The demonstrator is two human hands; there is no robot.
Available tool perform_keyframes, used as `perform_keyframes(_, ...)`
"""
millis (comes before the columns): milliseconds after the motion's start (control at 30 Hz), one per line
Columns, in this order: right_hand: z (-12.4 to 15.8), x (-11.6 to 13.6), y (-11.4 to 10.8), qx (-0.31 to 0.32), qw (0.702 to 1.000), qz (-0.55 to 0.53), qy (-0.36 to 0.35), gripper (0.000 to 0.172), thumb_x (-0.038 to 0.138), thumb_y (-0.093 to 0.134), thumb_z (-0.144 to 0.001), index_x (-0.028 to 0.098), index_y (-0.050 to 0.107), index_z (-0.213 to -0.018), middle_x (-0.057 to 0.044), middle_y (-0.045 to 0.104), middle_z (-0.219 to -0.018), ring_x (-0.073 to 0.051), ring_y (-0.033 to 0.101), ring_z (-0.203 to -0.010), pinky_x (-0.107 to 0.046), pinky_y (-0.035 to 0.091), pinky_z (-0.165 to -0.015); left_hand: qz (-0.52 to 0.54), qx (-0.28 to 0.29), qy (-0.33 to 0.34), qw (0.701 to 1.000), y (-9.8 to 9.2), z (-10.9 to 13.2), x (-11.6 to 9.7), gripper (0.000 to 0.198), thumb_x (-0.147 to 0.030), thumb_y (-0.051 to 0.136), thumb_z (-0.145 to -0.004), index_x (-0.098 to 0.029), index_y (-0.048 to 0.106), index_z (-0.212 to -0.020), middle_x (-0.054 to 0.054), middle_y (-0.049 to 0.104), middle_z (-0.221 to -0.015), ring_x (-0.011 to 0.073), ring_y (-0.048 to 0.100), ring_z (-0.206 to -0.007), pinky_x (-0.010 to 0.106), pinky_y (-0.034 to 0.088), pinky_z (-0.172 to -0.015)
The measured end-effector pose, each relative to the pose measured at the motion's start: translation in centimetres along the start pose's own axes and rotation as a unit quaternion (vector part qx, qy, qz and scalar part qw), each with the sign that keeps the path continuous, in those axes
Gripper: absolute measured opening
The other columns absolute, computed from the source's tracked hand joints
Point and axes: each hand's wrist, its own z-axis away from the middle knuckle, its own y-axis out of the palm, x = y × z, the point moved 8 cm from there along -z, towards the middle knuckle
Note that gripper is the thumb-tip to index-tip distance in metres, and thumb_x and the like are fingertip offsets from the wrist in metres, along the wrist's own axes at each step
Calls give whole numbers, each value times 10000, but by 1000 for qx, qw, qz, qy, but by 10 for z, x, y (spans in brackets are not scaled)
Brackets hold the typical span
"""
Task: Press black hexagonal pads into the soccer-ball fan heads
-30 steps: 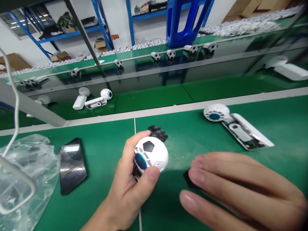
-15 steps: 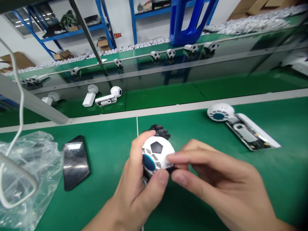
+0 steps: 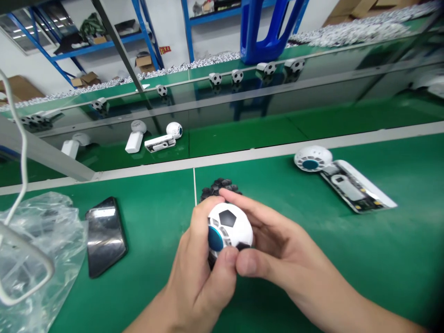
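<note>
A white ball-shaped piece (image 3: 239, 222) with black pentagons like a soccer ball, a blue disc and grey slots on its left side is between my hands. My left hand (image 3: 201, 263) wraps round its left side, thumb at the lower front. My right hand (image 3: 280, 249) curls round the right side, its fingertips behind the top and its thumb by a lower black pentagon. Whatever is under the ball is hidden by my hands. Just behind them lies a pile of small black pieces (image 3: 222, 183), partly covered by my fingers.
At the right lies a similar white device (image 3: 357, 187) with its circuit board exposed. A dark glossy panel (image 3: 106, 238) and a clear plastic bag (image 3: 45, 263) with a white cable (image 3: 24, 171) are at the left. Two white devices (image 3: 161, 142) rest beyond the pale rail (image 3: 243, 155).
My right hand has gone from pinching at the ball's right edge to wrapping round its right side and back. A lower black pentagon now shows beside the thumbs. The view has shifted slightly.
</note>
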Motion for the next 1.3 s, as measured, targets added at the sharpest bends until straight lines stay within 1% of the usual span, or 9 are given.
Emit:
perform_keyframes(200,9,0,3,-44,998,28,-24,586,318,975,-848,505,782,-1369,44,836,-1312,-226,783,-1249,-358,643,-1089,1,-68,52,996,-1,16,0,578,-616,693,-1031,-341,533,-1514,40,661,-1136,186,619,-819,312,531,-696)
perform_keyframes(367,19,4,5,-43,993,78,-81,634,227,965,-842,510,764,-1373,60,834,-1317,-209,788,-1233,-334,630,-1090,-10,-156,-11,988,-3,35,14,680,-530,852,-921,-282,584,-1495,109,701,-1243,292,700,-960,398,595,-806)
perform_keyframes(500,-6,19,-12,30,982,155,-102,582,334,868,-964,427,658,-1499,-1,772,-1444,-221,769,-1283,-358,647,-1077,88,-118,-61,987,-9,18,13,645,-553,919,-854,-298,664,-1388,92,718,-1272,291,712,-1023,364,599,-819)
perform_keyframes(600,-33,40,-52,1,902,389,-189,329,413,621,-1116,294,716,-1407,-72,784,-1406,-262,759,-1279,-458,635,-1095,197,-123,-181,956,-24,4,24,656,-503,934,-828,-302,655,-1387,67,752,-1164,232,704,-907,303,597,-742)
perform_keyframes(667,-47,47,-79,-39,850,478,-218,245,347,681,-1066,246,760,-1275,-106,796,-1335,-317,721,-1287,-541,581,-1126,275,-136,-262,915,-29,1,33,582,-401,880,-875,-249,659,-1392,81,768,-1052,233,715,-864,334,639,-755)
perform_keyframes(833,-63,41,-90,-12,801,550,-236,193,254,773,-979,238,710,-1160,-72,808,-1129,-275,742,-1032,-441,610,-908,346,-152,-320,869,-25,-4,44,446,-443,883,-915,-123,766,-1202,106,798,-983,183,760,-768,229,631,-672)
perform_keyframes(1000,-56,36,-72,19,758,597,-261,78,235,721,-1019,244,799,-1026,-64,838,-1023,-285,756,-966,-445,595,-882,231,-130,-308,914,-22,0,44,606,-673,827,-899,-148,723,-1183,67,782,-826,172,713,-599,217,490,-517)
perform_keyframes(1133,-39,45,-64,-48,754,585,-294,172,230,625,-1090,214,795,-1111,-100,824,-1053,-245,780,-905,-390,633,-798,112,-188,-203,954,-36,-1,34,571,-545,859,-918,-290,623,-1371,-1,763,-1015,180,702,-817,261,561,-754)
perform_keyframes(1300,-4,73,-37,-111,743,548,-367,200,134,707,-1037,270,789,-1158,-55,825,-1025,-205,801,-859,-312,662,-713,127,-152,-191,961,-29,-3,37,628,-518,823,-955,-342,543,-1488,2,710,-1138,195,664,-942,283,545,-855)
